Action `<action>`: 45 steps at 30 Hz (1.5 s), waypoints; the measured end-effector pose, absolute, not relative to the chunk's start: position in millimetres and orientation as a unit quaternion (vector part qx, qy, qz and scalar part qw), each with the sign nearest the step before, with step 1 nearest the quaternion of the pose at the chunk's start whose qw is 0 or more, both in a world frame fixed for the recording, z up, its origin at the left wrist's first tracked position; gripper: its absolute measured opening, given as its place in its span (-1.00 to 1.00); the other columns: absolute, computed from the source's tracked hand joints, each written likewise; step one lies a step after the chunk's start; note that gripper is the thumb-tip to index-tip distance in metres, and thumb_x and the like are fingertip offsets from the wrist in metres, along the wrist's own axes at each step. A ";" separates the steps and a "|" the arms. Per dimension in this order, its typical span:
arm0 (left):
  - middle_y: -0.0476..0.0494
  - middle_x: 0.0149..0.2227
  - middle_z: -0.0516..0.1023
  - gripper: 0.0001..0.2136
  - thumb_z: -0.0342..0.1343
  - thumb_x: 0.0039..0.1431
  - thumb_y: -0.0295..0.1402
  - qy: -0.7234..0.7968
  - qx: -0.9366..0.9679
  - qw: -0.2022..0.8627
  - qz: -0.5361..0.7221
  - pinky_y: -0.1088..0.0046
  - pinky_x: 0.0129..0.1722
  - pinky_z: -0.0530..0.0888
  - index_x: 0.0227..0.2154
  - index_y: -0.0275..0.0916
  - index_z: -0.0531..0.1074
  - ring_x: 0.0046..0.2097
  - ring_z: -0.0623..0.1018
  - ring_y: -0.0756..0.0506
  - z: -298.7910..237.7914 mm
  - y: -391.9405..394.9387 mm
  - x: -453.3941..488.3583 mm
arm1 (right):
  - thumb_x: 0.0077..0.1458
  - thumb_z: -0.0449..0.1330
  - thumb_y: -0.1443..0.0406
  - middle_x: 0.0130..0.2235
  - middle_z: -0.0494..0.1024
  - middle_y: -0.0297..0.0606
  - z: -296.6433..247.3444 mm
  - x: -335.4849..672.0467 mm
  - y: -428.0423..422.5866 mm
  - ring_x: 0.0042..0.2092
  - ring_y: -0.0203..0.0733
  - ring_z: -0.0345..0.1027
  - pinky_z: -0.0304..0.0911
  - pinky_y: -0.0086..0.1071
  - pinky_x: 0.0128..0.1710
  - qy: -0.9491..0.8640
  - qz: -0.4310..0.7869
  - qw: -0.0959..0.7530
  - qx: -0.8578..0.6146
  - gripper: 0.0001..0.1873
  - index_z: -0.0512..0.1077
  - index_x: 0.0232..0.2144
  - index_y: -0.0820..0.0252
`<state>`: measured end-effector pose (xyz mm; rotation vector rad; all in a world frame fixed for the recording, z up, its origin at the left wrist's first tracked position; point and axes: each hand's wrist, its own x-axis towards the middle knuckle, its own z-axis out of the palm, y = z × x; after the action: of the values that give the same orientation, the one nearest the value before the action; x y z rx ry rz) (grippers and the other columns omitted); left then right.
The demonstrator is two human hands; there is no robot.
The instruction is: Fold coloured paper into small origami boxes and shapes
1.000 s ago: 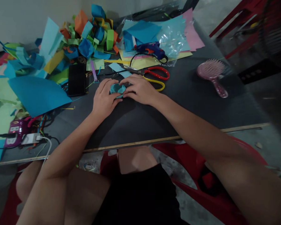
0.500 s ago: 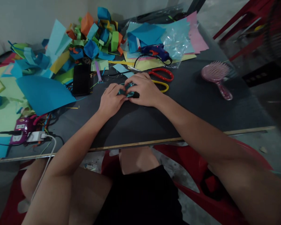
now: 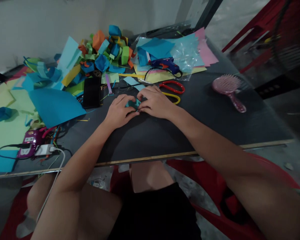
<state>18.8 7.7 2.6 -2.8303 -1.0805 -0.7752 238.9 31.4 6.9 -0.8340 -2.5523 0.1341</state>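
A small blue-green paper piece (image 3: 133, 104) is pinched between my two hands, just over the dark table (image 3: 145, 136). My left hand (image 3: 119, 111) closes on its left side with fingers bent. From the right, my right hand (image 3: 155, 102) grips it with thumb and fingertips; these fingers cover much of the piece, so its full shape is hidden. Right behind my right hand lie red scissor handles (image 3: 173, 87) and a yellow scissor handle (image 3: 173, 98). A pale blue paper scrap (image 3: 134, 82) rests beyond my fingertips.
Folded coloured papers (image 3: 102, 53) heap at the back left. A blue glue gun (image 3: 166, 64) lies on paper and plastic. A phone (image 3: 91, 92), blue paper sheet (image 3: 56, 106) and purple power adapter (image 3: 30, 143) are at left. A pink hairbrush (image 3: 228, 87) lies at right.
The whole view has shifted, so the table sits lower in the picture. My fingers have changed their hold slightly on the paper piece, and my left thumb now stretches farther along the near side.
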 end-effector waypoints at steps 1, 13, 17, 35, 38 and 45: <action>-0.24 0.01 0.51 -0.73 0.15 0.26 -0.14 -0.333 -0.913 -0.001 -0.236 0.09 0.10 0.36 -0.38 -0.21 0.61 0.09 0.40 -0.26 3.0 8.1 16.8 | 0.26 0.15 0.22 -0.05 0.45 -0.12 6.4 240.2 31.1 0.07 0.08 0.22 0.13 -0.05 0.03 -0.927 0.048 0.225 -0.297 -0.73 0.58 -0.42 0.11; -0.18 -0.04 0.49 -0.85 0.28 0.15 -0.24 -0.375 -0.883 -0.072 -0.272 0.09 0.10 0.34 -0.44 -0.18 0.61 0.06 0.40 -0.22 -4.8 9.2 17.6 | 0.20 0.24 0.26 0.05 0.45 -0.14 -0.2 240.8 36.1 0.14 0.12 0.22 0.14 0.03 0.09 -0.923 0.080 0.237 -0.293 -0.80 0.58 -0.46 0.12; -0.13 -0.14 0.49 -0.86 0.30 0.12 -0.28 -0.409 -0.864 -0.116 -0.271 0.10 0.07 0.35 -0.50 -0.18 0.59 -0.01 0.41 -0.18 -1.7 6.9 20.8 | 0.19 0.24 0.26 -0.01 0.48 -0.14 -2.0 239.1 37.7 0.07 0.08 0.27 0.15 0.01 0.07 -0.922 0.102 0.242 -0.285 -0.80 0.58 -0.45 0.12; -0.17 0.15 0.44 -0.88 0.33 0.09 -0.22 -0.406 -0.870 -0.083 -0.269 -0.07 0.21 0.28 -0.45 -0.13 0.65 0.22 0.32 -0.30 -5.6 13.4 14.8 | 0.15 0.29 0.20 0.12 0.47 -0.17 -5.2 241.9 39.7 0.15 0.12 0.27 0.18 0.09 0.12 -0.915 0.126 0.267 -0.276 -0.84 0.64 -0.42 0.06; -0.18 0.13 0.47 -0.88 0.35 0.08 -0.24 -0.412 -0.859 -0.104 -0.287 -0.08 0.21 0.29 -0.48 -0.14 0.64 0.21 0.35 -0.29 -8.8 15.2 16.5 | 0.17 0.27 0.20 0.11 0.50 -0.21 -7.2 242.0 41.1 0.14 0.11 0.30 0.18 0.11 0.12 -0.915 0.127 0.274 -0.268 -0.84 0.64 -0.40 0.03; -0.23 0.19 0.44 -0.77 0.41 -0.01 -0.20 -0.412 -0.834 -0.146 -0.337 -0.06 0.28 0.25 -0.31 -0.17 0.61 0.29 0.32 -0.30 -2.6 13.5 13.1 | 0.20 0.21 0.28 0.16 0.48 -0.22 -4.1 242.1 39.0 0.19 0.11 0.27 0.16 0.16 0.18 -0.898 0.141 0.313 -0.275 -0.83 0.63 -0.30 0.00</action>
<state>13.1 13.5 -2.6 -2.8948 -1.4299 -1.1707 242.1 39.0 -4.1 -0.7254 -2.3675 0.3721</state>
